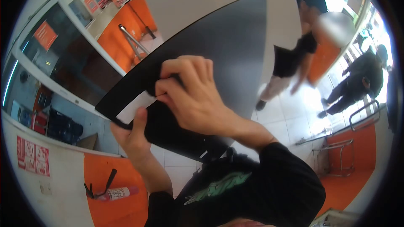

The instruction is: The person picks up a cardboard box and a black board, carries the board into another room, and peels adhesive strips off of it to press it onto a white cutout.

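A large, flat black panel (219, 46) stretches across the middle of the view, tilted, with its broad face toward me. On its dark lower-left part lies a white sticker (135, 108). My left hand (131, 136) grips the panel's lower-left edge, thumb on the face beside the sticker and the other fingers hidden behind. My right hand (191, 94) is closed over the panel, its thumb and index finger pinched at the sticker's right edge. Small white marks (203, 154) show near the panel's lower edge.
Behind the panel rises a big pale board (185, 0). A person in black (290, 56) stands at right, another (357, 80) farther off. A fire extinguisher (120, 193) is at lower left, near a sliding glass door (67, 54). A metal-framed seat (341, 155) is at right.
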`<state>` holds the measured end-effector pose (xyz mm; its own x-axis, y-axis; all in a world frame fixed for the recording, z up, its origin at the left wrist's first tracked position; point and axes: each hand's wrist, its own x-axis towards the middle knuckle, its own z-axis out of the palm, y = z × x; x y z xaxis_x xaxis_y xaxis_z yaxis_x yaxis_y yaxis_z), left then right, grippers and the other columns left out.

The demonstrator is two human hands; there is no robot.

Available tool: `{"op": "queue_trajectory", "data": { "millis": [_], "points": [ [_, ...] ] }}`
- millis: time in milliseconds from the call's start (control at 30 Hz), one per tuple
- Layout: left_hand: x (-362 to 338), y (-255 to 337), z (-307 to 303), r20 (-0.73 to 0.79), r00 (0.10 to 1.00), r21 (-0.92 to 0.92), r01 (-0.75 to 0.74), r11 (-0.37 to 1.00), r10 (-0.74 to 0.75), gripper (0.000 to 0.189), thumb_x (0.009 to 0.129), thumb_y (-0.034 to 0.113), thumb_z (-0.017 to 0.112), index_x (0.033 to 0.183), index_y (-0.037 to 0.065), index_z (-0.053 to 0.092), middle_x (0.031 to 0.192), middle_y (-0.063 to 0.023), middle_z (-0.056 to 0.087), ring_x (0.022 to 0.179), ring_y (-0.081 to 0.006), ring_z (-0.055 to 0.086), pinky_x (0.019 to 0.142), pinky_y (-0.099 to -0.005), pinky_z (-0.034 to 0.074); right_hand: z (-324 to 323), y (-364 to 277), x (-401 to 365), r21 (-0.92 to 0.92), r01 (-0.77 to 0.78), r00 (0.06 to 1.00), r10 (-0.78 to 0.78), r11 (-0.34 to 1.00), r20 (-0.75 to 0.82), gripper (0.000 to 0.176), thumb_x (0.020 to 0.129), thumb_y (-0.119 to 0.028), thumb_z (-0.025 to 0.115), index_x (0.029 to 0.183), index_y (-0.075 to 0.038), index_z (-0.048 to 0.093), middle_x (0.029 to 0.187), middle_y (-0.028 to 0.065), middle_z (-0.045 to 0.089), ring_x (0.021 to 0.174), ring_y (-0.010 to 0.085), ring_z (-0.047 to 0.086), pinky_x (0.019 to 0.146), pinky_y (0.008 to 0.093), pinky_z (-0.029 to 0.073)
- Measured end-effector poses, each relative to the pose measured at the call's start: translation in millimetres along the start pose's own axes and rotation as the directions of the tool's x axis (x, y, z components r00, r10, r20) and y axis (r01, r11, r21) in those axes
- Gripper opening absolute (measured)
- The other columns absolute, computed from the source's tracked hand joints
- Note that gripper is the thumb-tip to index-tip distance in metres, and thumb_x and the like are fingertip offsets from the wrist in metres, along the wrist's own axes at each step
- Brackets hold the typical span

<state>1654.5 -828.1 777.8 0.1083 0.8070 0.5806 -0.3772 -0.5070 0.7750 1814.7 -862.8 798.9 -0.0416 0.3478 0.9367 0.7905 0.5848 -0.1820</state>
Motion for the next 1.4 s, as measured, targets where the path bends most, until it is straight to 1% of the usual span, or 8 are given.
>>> {"op": "queue_trajectory", "data": {
  "millis": [133, 200, 400, 467, 667, 1033, 1200, 1400],
  "points": [
    [-8, -3, -21, -0.055, 0.998, 0.078, 0.001, 0.997, 0.003, 0.047, 0.082, 0.005, 0.066, 0.122, -0.007, 0.045, 0.114, -0.0174, 0.055, 0.1, -0.0242, 0.057, 0.09, -0.0354, 0.045, -15, 20, 6, -0.015, -0.024, 0.978, 0.02, 1.0, -0.209, 0.011, 0.074, 0.0, 0.063, 0.082, -0.004, 0.057, 0.102, 0.0103, 0.046, 0.09, 0.0258, 0.048, 0.072, 0.0343, 0.039],
    [-15, -1, -35, -0.258, 0.965, 0.162, -0.001, 0.987, 0.044, 0.049, 0.081, 0.004, 0.067, 0.123, -0.007, 0.044, 0.114, -0.0173, 0.055, 0.101, -0.0256, 0.056, 0.091, -0.0364, 0.046, -33, 33, 11, 0.037, -0.097, 0.927, 0.103, 0.995, -0.361, 0.013, 0.073, 0.002, 0.06, 0.082, -0.006, 0.055, 0.097, 0.0098, 0.05, 0.089, 0.026, 0.047, 0.077, 0.037, 0.034],
    [-28, 19, -139, -0.221, 0.945, 0.133, -0.217, 0.967, 0.242, 0.056, 0.081, 0.008, 0.067, 0.129, -0.005, 0.04, 0.125, -0.017, 0.049, 0.109, -0.027, 0.051, 0.094, -0.0383, 0.043, -61, 91, -33, 0.158, -0.18, 0.943, 0.216, 0.971, -0.253, 0.006, 0.081, 0.005, 0.056, 0.084, 0.0, 0.057, 0.082, 0.0107, 0.055, 0.067, 0.0225, 0.053, 0.062, 0.0285, 0.042],
    [-28, 49, -166, -0.408, 0.795, 0.538, -0.188, 0.822, 0.449, 0.057, 0.085, 0.015, 0.064, 0.131, -0.004, 0.038, 0.129, -0.0193, 0.046, 0.112, -0.0288, 0.048, 0.097, -0.0408, 0.041, -54, 106, -48, 0.167, -0.239, 0.923, 0.277, 0.957, -0.268, 0.009, 0.079, 0.007, 0.058, 0.086, 0.0, 0.06, 0.08, 0.0103, 0.058, 0.068, 0.0196, 0.056, 0.063, 0.0267, 0.044],
    [-40, 156, -175, -0.638, 0.563, 0.581, -0.098, 0.808, 0.526, 0.046, 0.089, 0.021, 0.059, 0.126, -0.003, 0.044, 0.121, -0.0201, 0.052, 0.102, -0.0298, 0.055, 0.09, -0.0394, 0.049, 2, 135, -76, 0.395, -0.488, 0.83, 0.554, 0.779, -0.066, 0.017, 0.079, 0.009, 0.057, 0.092, -0.001, 0.064, 0.076, 0.009, 0.064, 0.073, 0.0188, 0.064, 0.067, 0.0275, 0.049],
    [-72, 192, -152, -0.552, 0.438, 0.827, 0.176, 0.534, 0.71, 0.052, 0.083, 0.025, 0.068, 0.119, -0.009, 0.05, 0.113, -0.0187, 0.056, 0.094, -0.0243, 0.059, 0.08, -0.0292, 0.051, 151, 117, -140, 0.506, -0.621, 0.783, 0.444, 0.599, 0.436, 0.022, 0.08, 0.008, 0.046, 0.091, 0.001, 0.063, 0.074, 0.011, 0.064, 0.068, 0.019, 0.065, 0.062, 0.0276, 0.049],
    [-140, 184, -150, -0.327, 0.451, 0.913, -0.076, 0.401, 0.831, 0.043, 0.081, 0.011, 0.069, 0.116, -0.009, 0.053, 0.112, -0.0202, 0.057, 0.09, -0.0263, 0.061, 0.071, -0.0316, 0.057, 159, 28, -218, 0.615, -0.604, 0.793, 0.304, 0.507, 0.528, 0.017, 0.08, 0.005, 0.047, 0.086, 0.002, 0.063, 0.071, 0.0115, 0.064, 0.064, 0.0175, 0.064, 0.059, 0.0265, 0.047],
    [-183, 142, -143, -0.18, 0.322, 0.974, -0.07, 0.213, 0.929, 0.034, 0.08, 0.008, 0.069, 0.108, -0.008, 0.058, 0.1, -0.0157, 0.064, 0.074, -0.0189, 0.065, 0.061, -0.0269, 0.058, 161, -18, -321, 0.58, -0.699, 0.701, 0.239, 0.418, 0.672, 0.017, 0.081, 0.005, 0.044, 0.084, 0.003, 0.061, 0.065, 0.0094, 0.059, 0.057, 0.0155, 0.057, 0.054, 0.0277, 0.044]
  ]
}}
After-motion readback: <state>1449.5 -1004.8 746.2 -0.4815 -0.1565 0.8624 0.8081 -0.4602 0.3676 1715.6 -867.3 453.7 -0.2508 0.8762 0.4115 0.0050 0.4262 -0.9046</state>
